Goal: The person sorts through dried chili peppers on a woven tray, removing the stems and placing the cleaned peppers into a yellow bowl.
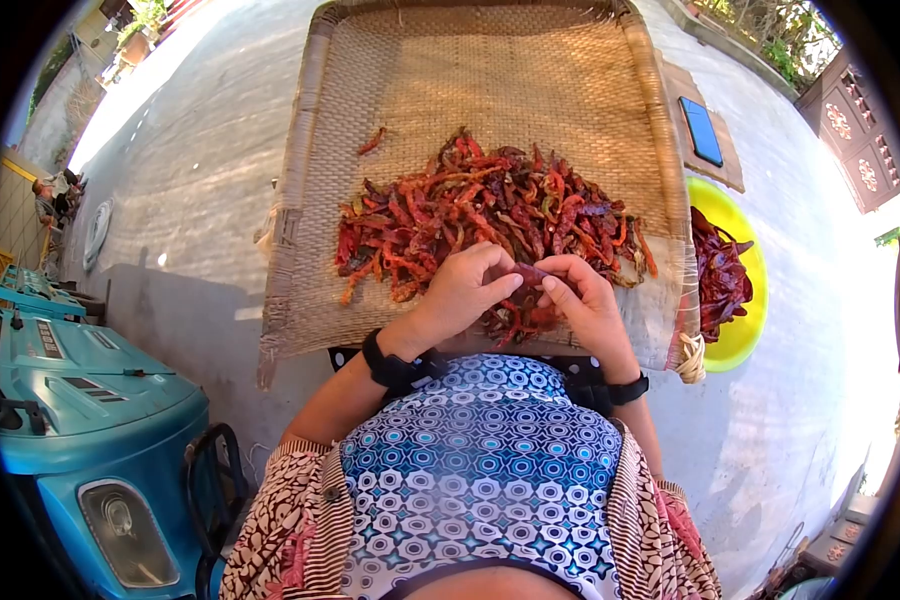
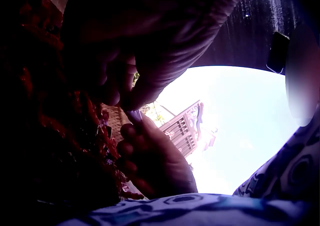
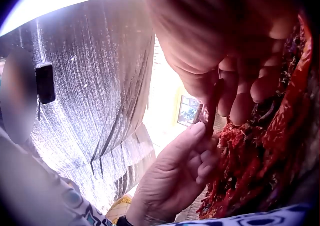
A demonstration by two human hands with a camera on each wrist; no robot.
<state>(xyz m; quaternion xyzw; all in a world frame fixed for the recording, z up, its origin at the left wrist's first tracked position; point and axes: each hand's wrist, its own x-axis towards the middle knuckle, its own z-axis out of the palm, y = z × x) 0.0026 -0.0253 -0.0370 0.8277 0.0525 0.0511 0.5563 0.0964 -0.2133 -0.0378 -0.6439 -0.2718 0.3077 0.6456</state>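
Both hands meet over the near edge of a heap of dried red chili peppers [image 1: 470, 215]. Between them is one dark red chili pepper [image 1: 532, 275], also seen in the right wrist view as a thin red strip [image 3: 214, 108]. My left hand [image 1: 467, 292] pinches its left end between thumb and fingers. The other end is pinched by my right hand [image 1: 588, 303]. In the left wrist view the left hand [image 2: 150, 36] is dark in shadow, with the right hand [image 2: 162, 161] below it. The heap lies on a woven tray [image 1: 480, 80] in front of the body.
Right of the tray, a yellow basin [image 1: 758, 305] contains smooth dark red peppers [image 1: 722, 285]. A phone [image 1: 701, 132] lies on a brown board [image 1: 722, 178] farther up. A teal vehicle [image 1: 100, 400] stands at the left. One stray chili pepper [image 1: 372, 141] lies apart on the tray.
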